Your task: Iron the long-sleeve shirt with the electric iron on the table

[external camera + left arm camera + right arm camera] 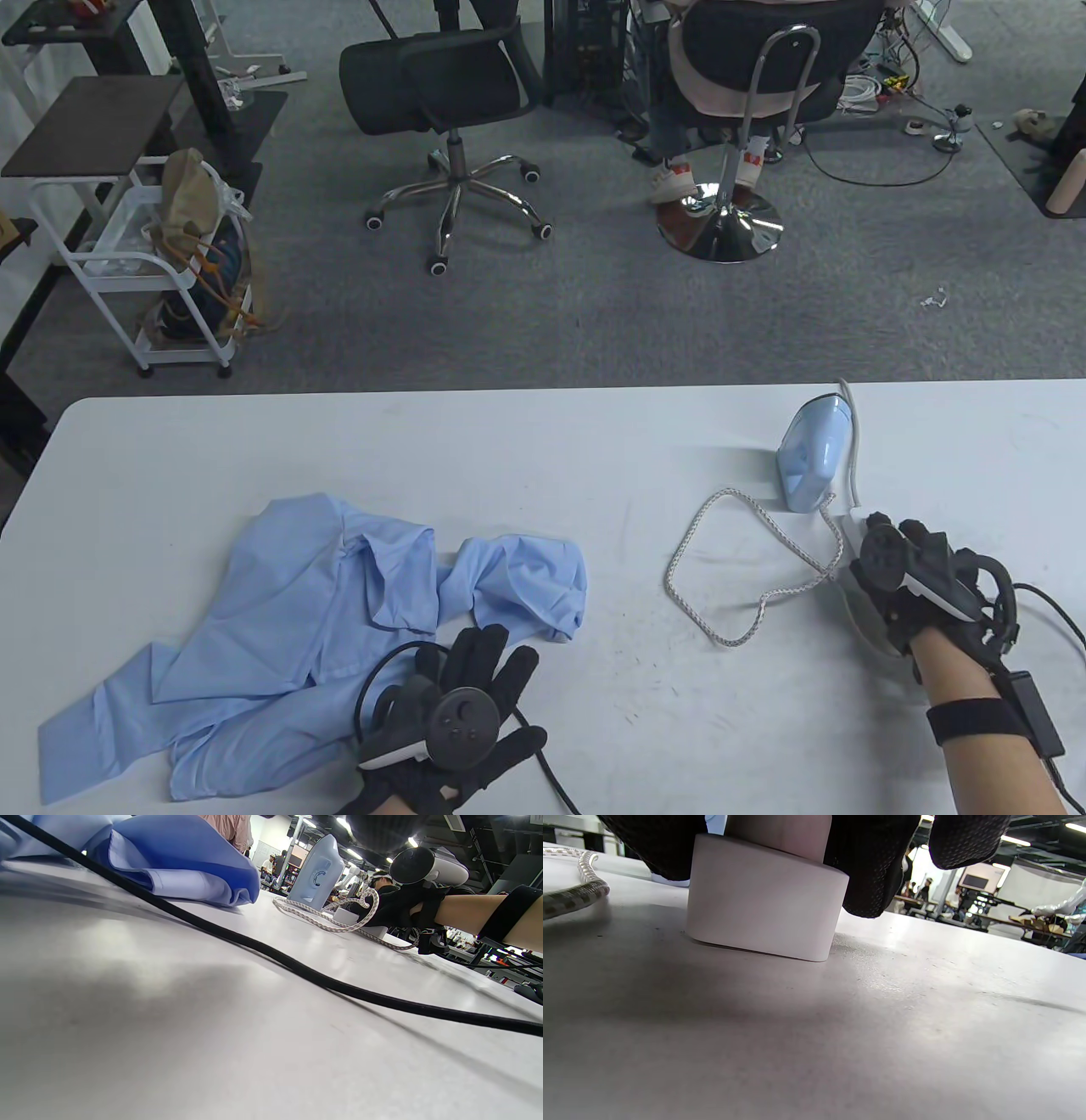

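The crumpled blue long-sleeve shirt (322, 628) lies on the counter's (543, 441) left side, not yet spread. The left hand (462, 722) rests flat beside it, fingers straight. The right hand (912, 577) grips a white block (765, 916), apparently the plug end, near the upright electric iron (814, 458), probably readying its braided cord (721, 577).

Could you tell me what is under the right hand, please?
The right hand covers a white block standing on the table; its top is hidden by the fingers.
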`<state>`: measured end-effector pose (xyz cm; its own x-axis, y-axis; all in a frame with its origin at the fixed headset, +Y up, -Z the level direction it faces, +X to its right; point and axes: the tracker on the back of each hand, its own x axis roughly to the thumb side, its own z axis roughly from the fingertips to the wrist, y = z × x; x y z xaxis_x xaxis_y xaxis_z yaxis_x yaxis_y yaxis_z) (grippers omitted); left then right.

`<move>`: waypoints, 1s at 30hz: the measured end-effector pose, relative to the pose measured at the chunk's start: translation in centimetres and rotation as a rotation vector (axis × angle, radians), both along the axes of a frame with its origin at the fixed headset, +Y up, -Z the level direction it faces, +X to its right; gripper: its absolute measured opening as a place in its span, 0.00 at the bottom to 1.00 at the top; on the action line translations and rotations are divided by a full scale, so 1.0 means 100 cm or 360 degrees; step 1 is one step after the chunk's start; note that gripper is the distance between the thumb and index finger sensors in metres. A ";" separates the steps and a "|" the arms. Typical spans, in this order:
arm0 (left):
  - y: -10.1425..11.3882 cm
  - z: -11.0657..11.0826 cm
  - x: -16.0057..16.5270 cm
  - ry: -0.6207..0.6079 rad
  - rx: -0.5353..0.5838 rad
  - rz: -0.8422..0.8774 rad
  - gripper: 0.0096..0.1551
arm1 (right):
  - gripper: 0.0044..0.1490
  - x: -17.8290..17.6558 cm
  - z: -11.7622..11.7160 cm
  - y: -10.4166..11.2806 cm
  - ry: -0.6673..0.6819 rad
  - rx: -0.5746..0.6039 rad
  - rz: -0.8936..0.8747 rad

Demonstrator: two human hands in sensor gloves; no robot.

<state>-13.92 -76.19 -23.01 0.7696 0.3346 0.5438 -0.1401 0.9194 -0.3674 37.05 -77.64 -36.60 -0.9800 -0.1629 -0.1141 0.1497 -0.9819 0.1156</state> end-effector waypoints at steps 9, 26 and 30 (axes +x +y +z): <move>-0.002 0.000 0.000 -0.0001 -0.0017 -0.0011 0.53 | 0.44 -0.008 -0.003 0.002 -0.0003 -0.0046 0.0100; -0.003 0.000 0.001 0.0009 -0.0027 -0.0006 0.53 | 0.45 -0.005 0.000 -0.004 -0.0007 0.0009 0.0092; -0.001 -0.001 -0.001 0.0025 -0.0022 0.0018 0.53 | 0.45 0.000 -0.007 -0.006 -0.0089 0.0047 0.0166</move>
